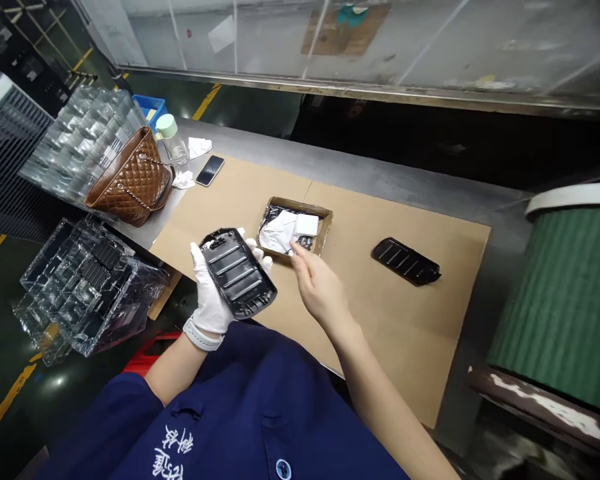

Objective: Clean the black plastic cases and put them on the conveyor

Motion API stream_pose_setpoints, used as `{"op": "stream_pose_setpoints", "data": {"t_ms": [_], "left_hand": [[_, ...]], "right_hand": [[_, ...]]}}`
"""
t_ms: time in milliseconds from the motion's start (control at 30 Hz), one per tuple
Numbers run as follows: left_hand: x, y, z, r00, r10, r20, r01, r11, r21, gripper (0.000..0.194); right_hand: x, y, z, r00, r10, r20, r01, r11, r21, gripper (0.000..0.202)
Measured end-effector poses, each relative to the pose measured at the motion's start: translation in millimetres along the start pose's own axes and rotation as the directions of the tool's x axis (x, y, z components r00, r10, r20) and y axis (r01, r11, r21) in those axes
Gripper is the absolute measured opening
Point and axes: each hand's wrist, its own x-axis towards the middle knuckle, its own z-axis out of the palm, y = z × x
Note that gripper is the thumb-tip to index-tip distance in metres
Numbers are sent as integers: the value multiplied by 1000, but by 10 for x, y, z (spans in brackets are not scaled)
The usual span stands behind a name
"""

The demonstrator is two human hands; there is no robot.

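My left hand (211, 293), in a white glove, grips a black ribbed plastic cover (240, 272) by its edges, its ribbed face turned up. My bare right hand (320, 283) is closed, thumb and fingers together, at the front edge of a small cardboard box (326, 233). Its fingertips meet a crumpled white cloth (279, 231) in the view; whether they pinch anything is hidden. A white square block (307, 225) lies beside the cloth in the box, over black film. A second black plastic cover (405, 261) rests on the cardboard sheet to the right.
The cardboard sheet (380, 333) covers the metal table. A phone (210, 171), a bottle (173, 140) and a brown quilted bag (133, 180) are at the left, near stacked clear trays (87, 133). Bagged trays (87, 280) stand lower left. A green ribbed cylinder (565, 293) is at right.
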Motion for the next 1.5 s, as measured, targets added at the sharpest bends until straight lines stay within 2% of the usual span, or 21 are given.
{"op": "stream_pose_setpoints", "data": {"t_ms": [100, 200, 300, 367, 433, 533, 600, 633, 700, 767, 833, 900, 967, 1033, 1133, 1200, 1267, 1300, 1333, 1400, 1500], "left_hand": [[113, 93, -93, 993, -114, 24, 114, 993, -10, 74], [245, 77, -158, 976, -212, 44, 212, 977, 23, 72], [404, -57, -259, 940, -334, 72, 331, 943, 44, 59], [513, -213, -361, 881, -469, 66, 463, 882, 82, 45], [596, -402, -459, 785, -616, 61, 600, 782, 167, 39], [611, -645, -508, 687, -724, 61, 669, 664, 334, 38], [547, -727, -458, 690, -723, 24, 636, 622, 457, 35], [501, -742, -419, 695, -719, -9, 613, 587, 529, 34], [400, -737, -348, 702, -709, -63, 550, 484, 680, 36], [311, -703, -335, 730, -683, -23, 423, 426, 800, 41], [255, -648, -411, 780, -615, 115, 229, 452, 862, 42], [228, -563, -567, 830, -501, 247, 10, 456, 890, 39], [193, -436, -770, 861, -401, 314, -159, 376, 913, 36], [103, -274, -991, 890, -316, 329, -247, 273, 930, 35], [-169, -18, -1326, 930, -193, 312, -281, 172, 944, 33], [-415, 141, -1551, 949, -121, 292, -275, 146, 950, 30], [-686, 301, -1784, 963, -53, 263, -253, 147, 956, 29], [-828, 386, -1905, 970, -10, 243, -239, 147, 960, 28], [-973, 475, -2028, 974, 40, 221, -225, 146, 963, 28], [-1274, 660, -2284, 973, 153, 172, -195, 154, 969, 28], [-1747, 904, -2670, 956, 284, 81, -139, 191, 972, 23]], "right_hand": [[74, 594, 379, 977, 201, 74, -199, 979, -37, 45], [-74, 934, 657, 958, 284, -39, -283, 959, 30, 48], [-633, 1071, 780, 901, 394, -179, -374, 917, 137, 45], [-1223, 1092, 853, 814, 505, -286, -461, 862, 209, 42], [-1884, 1065, 960, 636, 640, -430, -584, 764, 274, 48], [-2762, 1009, 1135, 177, 745, -644, -753, 524, 399, 65], [-3147, 1050, 1209, -98, 716, -691, -790, 367, 492, 74], [-3262, 1110, 1227, -181, 704, -687, -788, 314, 530, 76], [-3340, 1296, 1234, -239, 720, -651, -770, 268, 579, 74], [-3255, 1492, 1216, -206, 762, -614, -749, 282, 600, 67], [-3100, 1589, 1197, -132, 793, -594, -726, 331, 603, 61], [-2988, 1547, 1194, -33, 805, -592, -696, 407, 592, 60], [-2988, 1418, 1184, 99, 799, -593, -652, 502, 568, 61], [-3057, 1276, 1108, 261, 779, -571, -602, 593, 535, 59], [-3025, 1049, 824, 573, 657, -490, -457, 752, 475, 54], [-2818, 828, 575, 807, 440, -393, -233, 850, 473, 61], [-2509, 513, 356, 961, 226, -159, -106, 831, 545, 70], [-2348, 320, 282, 991, 128, 32, -125, 835, 535, 69], [-2198, 112, 244, 970, 47, 240, -156, 876, 456, 64], [-1973, -319, 287, 826, 6, 564, -137, 972, 190, 61], [-1852, -854, 600, 634, 50, 771, 39, 995, -96, 64]]}}
